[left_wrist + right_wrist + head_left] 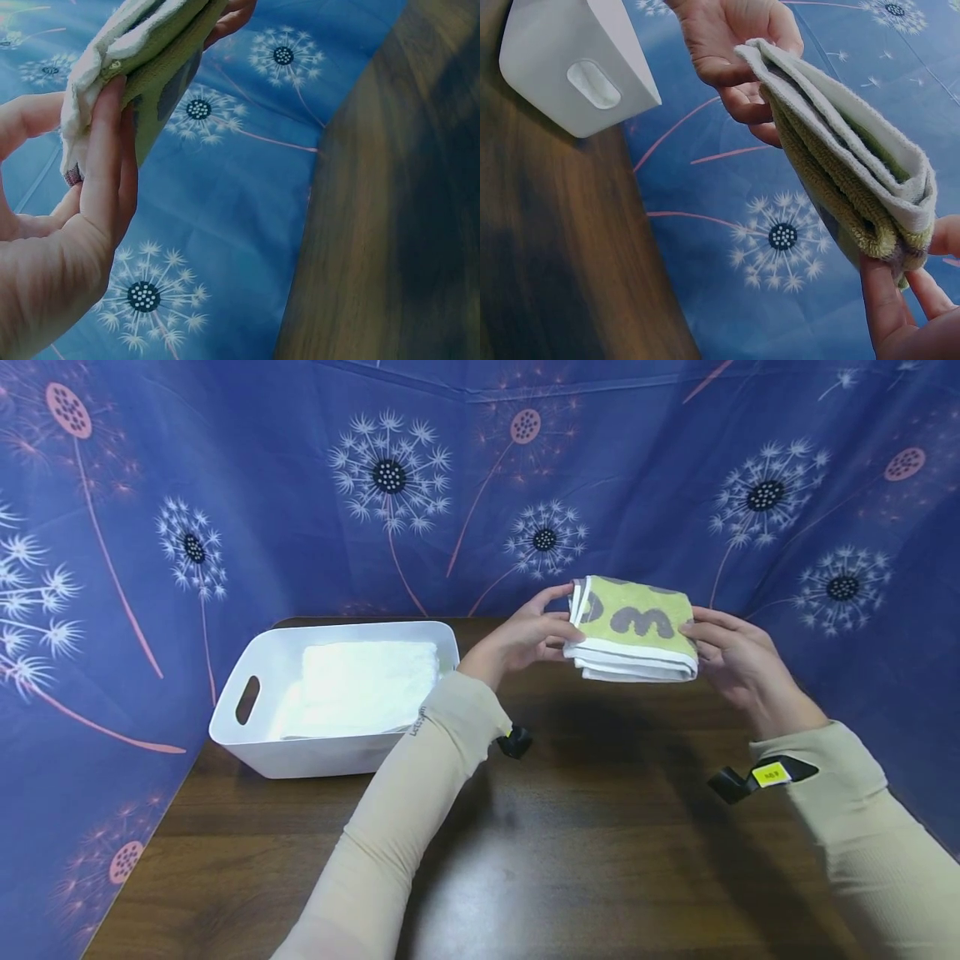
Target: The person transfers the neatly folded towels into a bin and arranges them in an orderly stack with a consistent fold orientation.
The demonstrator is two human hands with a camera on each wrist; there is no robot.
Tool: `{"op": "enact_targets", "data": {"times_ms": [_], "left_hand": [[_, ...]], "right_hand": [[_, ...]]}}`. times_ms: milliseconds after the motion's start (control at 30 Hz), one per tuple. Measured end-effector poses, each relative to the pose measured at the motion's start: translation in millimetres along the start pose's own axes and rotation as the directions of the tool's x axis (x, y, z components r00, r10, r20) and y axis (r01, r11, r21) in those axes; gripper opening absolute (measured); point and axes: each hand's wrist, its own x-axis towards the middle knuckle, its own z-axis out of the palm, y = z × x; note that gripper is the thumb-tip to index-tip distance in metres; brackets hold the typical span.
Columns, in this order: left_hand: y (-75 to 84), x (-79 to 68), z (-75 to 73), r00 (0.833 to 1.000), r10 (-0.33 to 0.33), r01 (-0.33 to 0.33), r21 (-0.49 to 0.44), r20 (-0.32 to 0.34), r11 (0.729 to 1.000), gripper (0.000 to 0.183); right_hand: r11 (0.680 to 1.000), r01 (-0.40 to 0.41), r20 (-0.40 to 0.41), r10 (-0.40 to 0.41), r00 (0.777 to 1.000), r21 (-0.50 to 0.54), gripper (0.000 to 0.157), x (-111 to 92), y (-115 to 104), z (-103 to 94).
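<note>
A folded towel [637, 622], yellow-green with grey shapes and white edges, is held up above the table between both hands. My left hand [525, 635] pinches its left end, thumb on the top face and fingers beneath. At the opposite end my right hand [738, 664] grips it, with the thumb over the patterned face. Seen from the right wrist, the towel's stacked layers [840, 150] show white outside and yellow-green inside. In the left wrist view the fingers press against the underside of the towel [161, 82].
Left of the hands, a white plastic bin [300, 760] with an oval handle hole stands on the dark wooden table [570, 860]. Inside it lies a folded white cloth [367, 685]. A blue curtain [285, 527] with dandelion prints hangs behind the table and at both sides.
</note>
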Motion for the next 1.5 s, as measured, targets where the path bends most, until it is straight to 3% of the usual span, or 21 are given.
{"op": "enact_targets", "data": {"times_ms": [600,900,1500], "left_hand": [[12.8,-13.5,-19.2,1.0,-0.004,0.005,0.023,-0.026,1.0,0.081],[20.3,-21.6,-30.5,1.0,-0.008,0.009,0.029,-0.018,1.0,0.083],[34.2,-37.4,-57.4,1.0,-0.027,0.027,0.061,-0.001,0.998,0.085]], "right_hand": [[1.0,0.025,0.02,-0.025,1.0,0.001,0.017,5,5,28.3],[0.998,0.025,0.016,-0.024,1.0,-0.052,0.021,6,8,43.3],[1.0,0.01,0.031,-0.01,0.999,-0.006,0.027,9,15,74.3]]}}
